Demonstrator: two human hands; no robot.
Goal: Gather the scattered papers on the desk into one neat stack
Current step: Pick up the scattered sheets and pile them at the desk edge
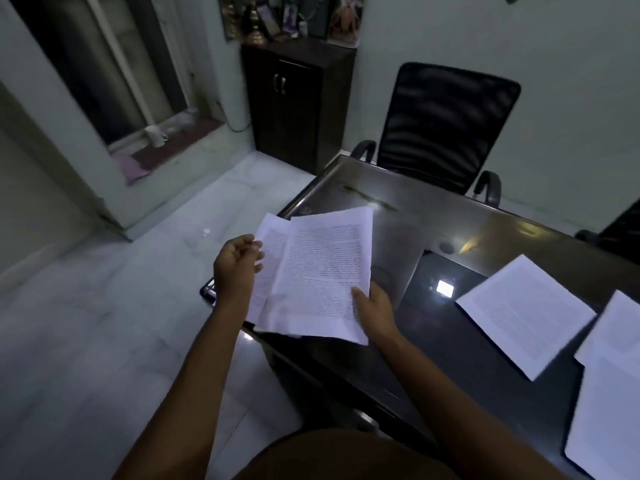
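Right hand (375,311) pinches the held sheets (322,271) at a corner; left hand (235,265) has fingers loosely curled at their edge, grip unclear. Loose pages (523,315) lie rightward on the bench (433,220), nearer the right hand.

White printed matt paper sheets (320,271) lie over a dark, glossy, reflective worktop (450,216); behind, a black mesh-backed chair (446,126).

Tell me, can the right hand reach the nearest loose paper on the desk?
Probably yes: the paper lies flat on the desk to the right, with nothing between. But the right hand pinches the held sheets, so it isn't free.
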